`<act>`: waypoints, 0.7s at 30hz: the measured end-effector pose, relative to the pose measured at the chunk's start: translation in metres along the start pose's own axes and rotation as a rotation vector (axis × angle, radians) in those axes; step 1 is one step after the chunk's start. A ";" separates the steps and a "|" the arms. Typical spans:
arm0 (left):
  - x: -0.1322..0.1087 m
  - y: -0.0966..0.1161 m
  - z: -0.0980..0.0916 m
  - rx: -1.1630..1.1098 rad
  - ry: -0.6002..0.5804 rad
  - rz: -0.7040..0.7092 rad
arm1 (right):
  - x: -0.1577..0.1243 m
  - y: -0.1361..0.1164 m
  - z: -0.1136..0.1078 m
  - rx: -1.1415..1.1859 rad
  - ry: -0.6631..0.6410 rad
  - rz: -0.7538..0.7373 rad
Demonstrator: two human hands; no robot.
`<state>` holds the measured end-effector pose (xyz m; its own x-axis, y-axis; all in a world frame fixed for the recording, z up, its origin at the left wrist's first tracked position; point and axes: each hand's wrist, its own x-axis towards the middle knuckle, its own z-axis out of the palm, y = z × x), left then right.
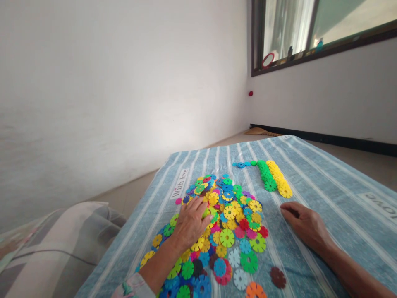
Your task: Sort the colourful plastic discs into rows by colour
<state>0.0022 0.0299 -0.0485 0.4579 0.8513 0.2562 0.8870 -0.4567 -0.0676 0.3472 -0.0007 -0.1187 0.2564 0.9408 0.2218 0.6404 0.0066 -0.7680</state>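
Note:
My left hand (191, 219) lies over a heap of plastic notched discs (231, 212), fingers stretched out and thumb apart, touching the discs; part of the heap is hidden beneath it. Resting on the cloth to the right of the heap is my right hand (305, 223), its fingers curled in and nothing visible in them. Just beyond it, a row of overlapping yellow discs (279, 179) runs beside a row of green discs (266, 177). A few blue discs (241, 165) lie left of the green row's far end.
A blue-and-white striped cloth (325, 186) covers the table. Near the front lie a loose brown disc (278, 277) and an orange disc (256, 290). To the left is a checked fabric-covered surface (62, 252). White walls (124, 82) and a window (325, 31) stand behind.

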 end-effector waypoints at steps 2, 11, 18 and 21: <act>-0.005 -0.005 0.000 0.003 -0.017 -0.035 | 0.000 -0.001 -0.001 -0.010 -0.010 0.006; -0.029 0.014 -0.027 0.037 -0.183 -0.213 | 0.000 -0.003 -0.003 0.008 -0.019 0.010; -0.041 0.016 -0.034 0.038 -0.220 -0.257 | 0.001 -0.004 -0.004 0.010 -0.031 0.023; -0.045 0.015 -0.032 0.020 -0.205 -0.265 | 0.001 -0.004 -0.004 0.007 -0.035 0.020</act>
<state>-0.0066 -0.0233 -0.0301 0.2120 0.9749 0.0680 0.9768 -0.2094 -0.0446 0.3479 -0.0010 -0.1134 0.2438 0.9519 0.1853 0.6304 -0.0103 -0.7762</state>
